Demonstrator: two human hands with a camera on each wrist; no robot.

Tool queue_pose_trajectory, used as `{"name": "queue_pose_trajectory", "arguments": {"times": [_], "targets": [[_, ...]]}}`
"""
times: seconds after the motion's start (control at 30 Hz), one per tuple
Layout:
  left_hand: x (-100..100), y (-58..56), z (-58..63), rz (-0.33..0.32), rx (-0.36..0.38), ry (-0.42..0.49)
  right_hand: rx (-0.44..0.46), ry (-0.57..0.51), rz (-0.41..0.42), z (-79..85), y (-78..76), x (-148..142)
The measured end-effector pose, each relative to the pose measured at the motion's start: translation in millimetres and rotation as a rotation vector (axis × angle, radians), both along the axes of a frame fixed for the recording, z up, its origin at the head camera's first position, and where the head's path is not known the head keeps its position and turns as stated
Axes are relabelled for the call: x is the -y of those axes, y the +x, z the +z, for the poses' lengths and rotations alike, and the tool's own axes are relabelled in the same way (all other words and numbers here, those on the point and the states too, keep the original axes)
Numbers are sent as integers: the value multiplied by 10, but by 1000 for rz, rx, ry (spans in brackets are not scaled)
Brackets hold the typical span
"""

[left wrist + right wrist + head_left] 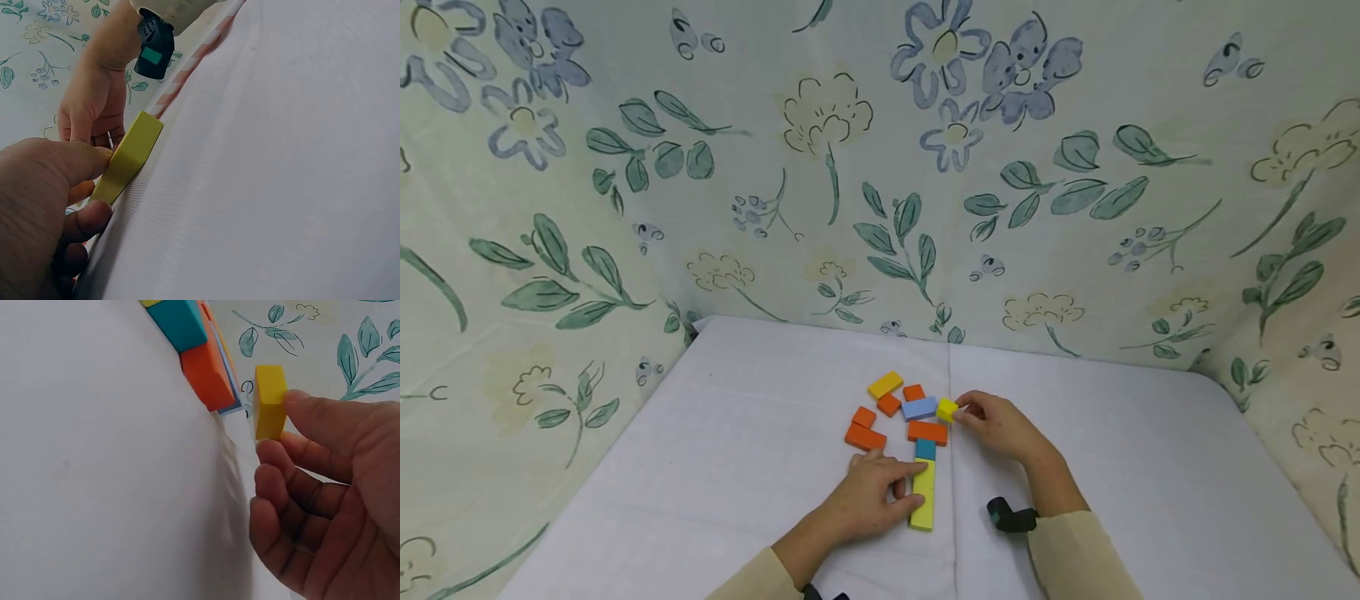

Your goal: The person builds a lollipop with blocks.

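R hand [1002, 427] pinches sm. yel. blk [947, 410], L [871, 496] touches long blk [924, 512].

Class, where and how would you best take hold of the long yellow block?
Probably mid-length, pinching the long yellow block across its narrow width, coming from above and the right: its far end sits close against the teal block, and the left hand touches it from the left.

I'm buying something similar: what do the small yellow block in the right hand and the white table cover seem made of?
Small yellow block: probably painted wood, possibly plastic; smooth, satiny, evenly coloured faces. White table cover: likely cloth, matte, judging by its soft creases.
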State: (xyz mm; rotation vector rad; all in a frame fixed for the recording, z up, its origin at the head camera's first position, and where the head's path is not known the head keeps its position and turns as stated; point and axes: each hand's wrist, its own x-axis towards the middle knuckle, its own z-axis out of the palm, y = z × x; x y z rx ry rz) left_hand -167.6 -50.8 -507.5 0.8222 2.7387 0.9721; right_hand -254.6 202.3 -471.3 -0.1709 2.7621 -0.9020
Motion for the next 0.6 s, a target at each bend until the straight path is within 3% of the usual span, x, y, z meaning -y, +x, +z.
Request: {"name": "queue_pose_trajectory", "arguments": {"times": [0.27, 0.6], "targets": [[-1, -13, -25, -2, -14, -11, 65, 46, 59, 65, -5, 34], [-1, -8, -29, 2, -3, -1, 84, 77, 103, 102, -56, 76]]}}
